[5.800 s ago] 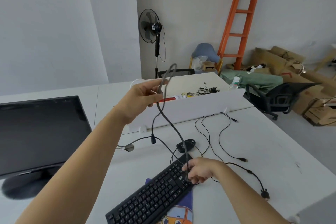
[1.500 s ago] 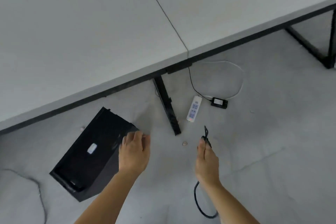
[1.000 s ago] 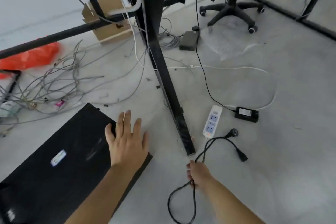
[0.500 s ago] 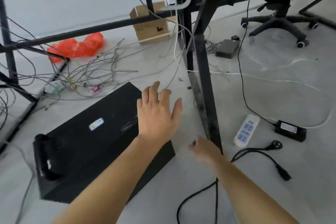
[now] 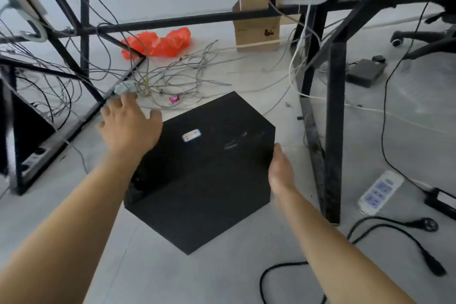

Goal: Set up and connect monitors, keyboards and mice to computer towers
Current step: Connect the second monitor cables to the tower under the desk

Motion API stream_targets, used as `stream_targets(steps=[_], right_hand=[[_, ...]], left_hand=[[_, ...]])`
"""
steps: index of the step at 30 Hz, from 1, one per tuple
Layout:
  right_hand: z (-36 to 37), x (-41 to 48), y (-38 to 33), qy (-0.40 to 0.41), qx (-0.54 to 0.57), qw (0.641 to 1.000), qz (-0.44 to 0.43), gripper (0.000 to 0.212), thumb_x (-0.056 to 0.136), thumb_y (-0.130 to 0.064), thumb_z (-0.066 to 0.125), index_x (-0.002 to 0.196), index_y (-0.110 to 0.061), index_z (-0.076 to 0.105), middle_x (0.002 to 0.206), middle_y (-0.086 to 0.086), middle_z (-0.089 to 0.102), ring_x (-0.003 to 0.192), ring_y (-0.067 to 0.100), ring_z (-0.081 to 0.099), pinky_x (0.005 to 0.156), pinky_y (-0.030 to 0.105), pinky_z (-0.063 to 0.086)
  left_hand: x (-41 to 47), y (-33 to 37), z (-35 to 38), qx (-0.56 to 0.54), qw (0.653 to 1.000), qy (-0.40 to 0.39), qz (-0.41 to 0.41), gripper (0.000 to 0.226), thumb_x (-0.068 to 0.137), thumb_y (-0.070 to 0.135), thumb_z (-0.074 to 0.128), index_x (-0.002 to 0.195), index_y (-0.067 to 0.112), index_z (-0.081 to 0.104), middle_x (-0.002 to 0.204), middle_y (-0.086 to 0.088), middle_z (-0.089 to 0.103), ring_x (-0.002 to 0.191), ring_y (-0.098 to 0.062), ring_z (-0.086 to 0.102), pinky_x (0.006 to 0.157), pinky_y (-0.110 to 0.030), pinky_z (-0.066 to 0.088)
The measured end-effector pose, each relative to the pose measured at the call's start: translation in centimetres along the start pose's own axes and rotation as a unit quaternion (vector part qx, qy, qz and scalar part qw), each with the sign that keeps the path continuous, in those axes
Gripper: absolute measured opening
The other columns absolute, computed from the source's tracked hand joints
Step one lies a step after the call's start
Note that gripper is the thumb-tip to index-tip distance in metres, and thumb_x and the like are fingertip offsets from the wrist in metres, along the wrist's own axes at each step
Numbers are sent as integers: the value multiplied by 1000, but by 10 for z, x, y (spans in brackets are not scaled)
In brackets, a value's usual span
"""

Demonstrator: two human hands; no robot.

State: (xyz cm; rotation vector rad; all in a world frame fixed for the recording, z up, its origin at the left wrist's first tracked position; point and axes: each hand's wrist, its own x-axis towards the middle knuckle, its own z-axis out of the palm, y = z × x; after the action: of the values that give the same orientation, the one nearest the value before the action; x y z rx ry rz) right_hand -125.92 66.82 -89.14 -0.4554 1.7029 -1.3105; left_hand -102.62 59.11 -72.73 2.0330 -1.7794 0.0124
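A black computer tower point(image 5: 207, 160) lies on its side on the grey floor, a small white sticker on its upper face. My left hand point(image 5: 128, 126) is spread flat over the tower's far left corner, fingers straight. My right hand point(image 5: 280, 168) lies flat against the tower's right edge, fingers straight. A black power cable point(image 5: 385, 237) lies loose on the floor at the right, its round plug and its block connector both free. Neither hand holds anything.
A black desk leg point(image 5: 333, 131) stands just right of the tower. A white power strip point(image 5: 380, 191) and a black adapter point(image 5: 441, 201) lie beyond it. Tangled grey cables point(image 5: 172, 81), an orange bag point(image 5: 158, 42), a cardboard box point(image 5: 259, 22) and chair wheels point(image 5: 419, 37) lie farther back.
My right hand let go of the black power cable, which now lies on the floor, and moved to the tower's right edge. My left hand slid to the tower's far left corner.
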Motion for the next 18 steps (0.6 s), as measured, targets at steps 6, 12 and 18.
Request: stream_targets(steps=[6,12,18], right_hand=[[8,-15,2,-57,51,996,38,81,92,-79,17,150,-28,41,151,-2,47,138,22,45,117,38,32],[-2,-15,-8,-80,87,993,22,90,83,-87,22,154,-32,32,154,-5,41,141,20,39,121,43,27],[-16,-4,-34,18,146,989,-6,115,54,-104,34,153,-45,24,158,-5,35,143,24,37,118,54,29]], left_hand=[[15,-44,11,-219,936,-160,-223,67,88,47,60,138,4,45,130,-22,54,103,-44,61,71,-47,55],[20,-29,20,-289,921,-137,-222,48,66,31,56,104,0,60,100,-23,64,80,-41,65,56,-39,51],[13,6,35,-468,838,-177,-217,61,72,17,71,127,1,54,100,-17,60,72,-27,62,49,-29,49]])
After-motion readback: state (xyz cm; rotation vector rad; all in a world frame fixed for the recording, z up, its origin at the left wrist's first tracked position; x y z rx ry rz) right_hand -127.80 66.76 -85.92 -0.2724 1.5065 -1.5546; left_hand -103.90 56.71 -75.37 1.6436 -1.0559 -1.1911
